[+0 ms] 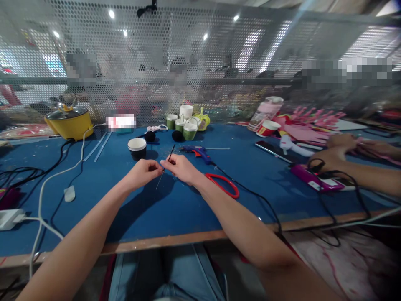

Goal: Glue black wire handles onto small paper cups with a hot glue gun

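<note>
A thin black stick, wire-like at its lower end, slants between my two hands above the blue table. My right hand pinches it between thumb and fingers. From the other side, my left hand closes its fingertips on it at the same spot; the exact contact is hidden. Behind my left hand stands a black-and-white cup. A blue hot glue gun lies just beyond my right hand. Red-handled scissors lie partly hidden under my right forearm.
Green-and-white cups and black pompoms stand at the back. To the left are a yellow electric pot and a white cable. At right lie a phone, a purple power strip and another person's arm.
</note>
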The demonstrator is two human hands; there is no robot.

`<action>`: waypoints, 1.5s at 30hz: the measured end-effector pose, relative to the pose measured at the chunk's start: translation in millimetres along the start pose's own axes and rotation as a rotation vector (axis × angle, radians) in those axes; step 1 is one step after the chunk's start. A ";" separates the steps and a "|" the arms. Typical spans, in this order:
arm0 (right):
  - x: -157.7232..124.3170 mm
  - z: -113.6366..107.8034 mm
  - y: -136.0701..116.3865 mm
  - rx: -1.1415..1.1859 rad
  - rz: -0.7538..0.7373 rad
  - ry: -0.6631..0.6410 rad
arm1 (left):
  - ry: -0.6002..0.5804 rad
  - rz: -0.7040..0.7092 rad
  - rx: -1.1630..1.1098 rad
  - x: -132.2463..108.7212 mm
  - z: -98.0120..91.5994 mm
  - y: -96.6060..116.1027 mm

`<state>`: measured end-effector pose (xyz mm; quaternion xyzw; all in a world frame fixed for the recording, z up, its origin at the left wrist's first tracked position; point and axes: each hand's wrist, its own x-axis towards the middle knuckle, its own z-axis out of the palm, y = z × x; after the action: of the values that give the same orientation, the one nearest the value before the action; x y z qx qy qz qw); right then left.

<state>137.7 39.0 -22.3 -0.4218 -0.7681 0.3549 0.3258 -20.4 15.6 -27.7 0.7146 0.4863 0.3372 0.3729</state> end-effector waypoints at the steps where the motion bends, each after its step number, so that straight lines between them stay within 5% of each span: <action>1: 0.0 0.0 -0.1 0.004 0.001 -0.007 | 0.004 0.004 0.007 0.1 0.2 0.1; 27: 2.5 4.5 1.5 -0.194 -0.030 0.145 | 0.110 -0.033 0.004 -0.7 8.1 1.0; 35: -0.7 1.3 -2.2 -0.004 -0.107 0.015 | 0.060 -0.051 -0.101 -1.8 7.5 2.5; 45: 1.9 1.3 -0.8 -0.127 -0.058 0.086 | 0.064 -0.036 -0.109 -1.0 6.6 2.6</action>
<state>135.6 40.0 -22.0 -0.4341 -0.7861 0.2778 0.3411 -14.0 12.6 -28.9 0.6733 0.4916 0.3791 0.4016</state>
